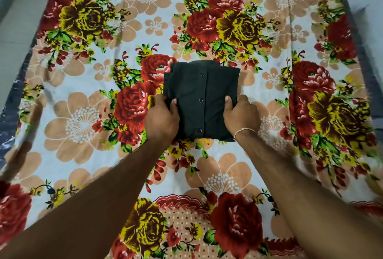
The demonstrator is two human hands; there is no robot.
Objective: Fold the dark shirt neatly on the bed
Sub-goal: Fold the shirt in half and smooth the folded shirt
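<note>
The dark shirt (201, 90) lies in the middle of the bed as a compact folded rectangle, button placket up, with three buttons showing down its centre and the collar at the far edge. My left hand (162, 116) grips its near left edge, thumb on top and fingers tucked under the side. On the near right edge my right hand (241, 114) holds the cloth the same way, thumb on top. A thin thread band circles my right wrist.
A floral bedsheet (83, 124) in red, yellow and peach covers the bed all around the shirt. A dark mattress edge (12, 117) shows at the left and right sides. Pale floor lies beyond the left edge.
</note>
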